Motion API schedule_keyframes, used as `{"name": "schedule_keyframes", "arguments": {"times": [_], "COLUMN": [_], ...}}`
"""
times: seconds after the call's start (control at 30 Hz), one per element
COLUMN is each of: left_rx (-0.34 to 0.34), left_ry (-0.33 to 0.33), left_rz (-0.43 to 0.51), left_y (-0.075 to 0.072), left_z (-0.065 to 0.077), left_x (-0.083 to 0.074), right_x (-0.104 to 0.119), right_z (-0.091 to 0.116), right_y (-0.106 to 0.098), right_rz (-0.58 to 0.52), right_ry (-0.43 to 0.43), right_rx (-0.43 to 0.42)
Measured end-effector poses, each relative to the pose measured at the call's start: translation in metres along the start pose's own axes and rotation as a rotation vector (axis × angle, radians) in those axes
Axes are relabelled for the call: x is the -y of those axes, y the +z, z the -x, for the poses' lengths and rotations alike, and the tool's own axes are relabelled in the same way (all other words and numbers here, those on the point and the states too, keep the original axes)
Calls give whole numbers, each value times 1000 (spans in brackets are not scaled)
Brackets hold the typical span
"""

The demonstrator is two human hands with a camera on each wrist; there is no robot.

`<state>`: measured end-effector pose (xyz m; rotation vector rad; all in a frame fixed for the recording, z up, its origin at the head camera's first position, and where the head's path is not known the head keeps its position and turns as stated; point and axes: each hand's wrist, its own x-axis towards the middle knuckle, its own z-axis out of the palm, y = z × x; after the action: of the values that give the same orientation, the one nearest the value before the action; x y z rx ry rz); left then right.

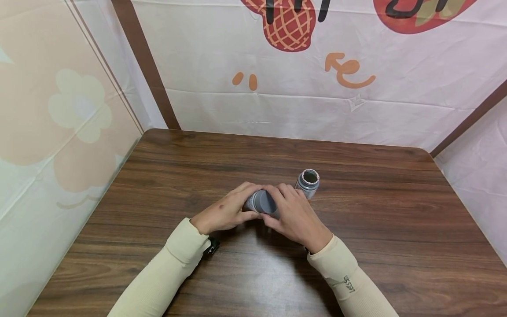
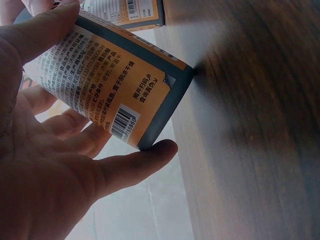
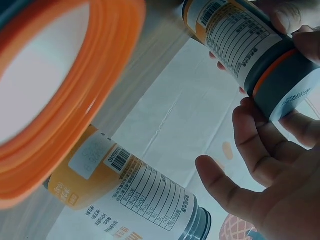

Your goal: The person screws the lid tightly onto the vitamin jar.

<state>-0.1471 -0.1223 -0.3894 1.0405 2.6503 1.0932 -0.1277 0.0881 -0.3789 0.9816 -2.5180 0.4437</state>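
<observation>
A supplement bottle with a grey screw cap [image 1: 265, 202] stands tilted between both hands, its lower edge close to the tabletop in the left wrist view. The left hand [image 1: 227, 210] grips the bottle's orange-and-white labelled body [image 2: 107, 80], little finger near its base. Around the cap [image 3: 287, 80] curl the thumb and fingers of the right hand [image 1: 296, 214]; an orange ring shows under the cap. Just beyond the right hand stands a second bottle [image 1: 308, 187] with no cap and a ragged foil edge round its mouth.
An orange threaded ring [image 3: 107, 95] with a white inside looms close to the right wrist camera; the head view hides it. The brown wooden table [image 1: 396, 211] meets printed cloth [image 1: 206, 110] at its back. A small black object [image 1: 212, 245] shows beside the left wrist.
</observation>
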Motion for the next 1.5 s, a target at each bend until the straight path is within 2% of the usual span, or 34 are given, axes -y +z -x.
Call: {"name": "schedule_keyframes", "arguments": {"times": [0.13, 0.43, 0.67, 0.9, 1.27, 1.5], "left_rx": [3, 1, 4, -20, -32, -45], "left_ry": [0, 9, -2, 27, -4, 2], "left_rz": [3, 19, 24, 8, -28, -52], "left_y": [0, 0, 0, 1, 5, 6], "left_z": [0, 0, 0, 1, 2, 2], "left_x": [0, 1, -1, 0, -2, -4], "right_x": [0, 0, 1, 0, 1, 3], "right_z": [0, -1, -1, 0, 2, 3], "right_y": [-1, -3, -4, -2, -4, -5], "right_rz": [-4, -29, -61, -58, -92, -101], "right_ry": [-11, -103, -107, -120, -107, -79], "right_rx": [17, 54, 40, 32, 22, 29]}}
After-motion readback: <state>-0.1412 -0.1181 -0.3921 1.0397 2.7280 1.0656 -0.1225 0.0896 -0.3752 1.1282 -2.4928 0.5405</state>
